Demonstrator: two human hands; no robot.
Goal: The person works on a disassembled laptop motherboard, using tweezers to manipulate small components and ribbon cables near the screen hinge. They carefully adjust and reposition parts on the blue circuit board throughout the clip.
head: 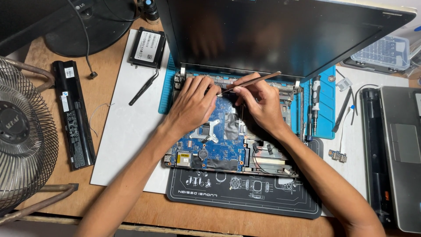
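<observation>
An opened laptop lies in front of me with its blue motherboard (219, 147) bare and its dark screen (280, 35) tilted up at the back. My right hand (258, 103) pinches a thin metal tool (252, 82), its tip near the board's upper edge by the hinge. My left hand (193, 105) rests on the board just left of that tip, fingers pressed down close to it. The spot under the fingertips is hidden.
A black work mat (245, 195) lies under the laptop, a blue mat (326, 109) behind it with a screwdriver (315, 101). On the left lie a long black battery (72, 114), black tweezers (144, 87), a hard drive (148, 47) and a fan (22, 136). Another laptop base (401, 149) sits right.
</observation>
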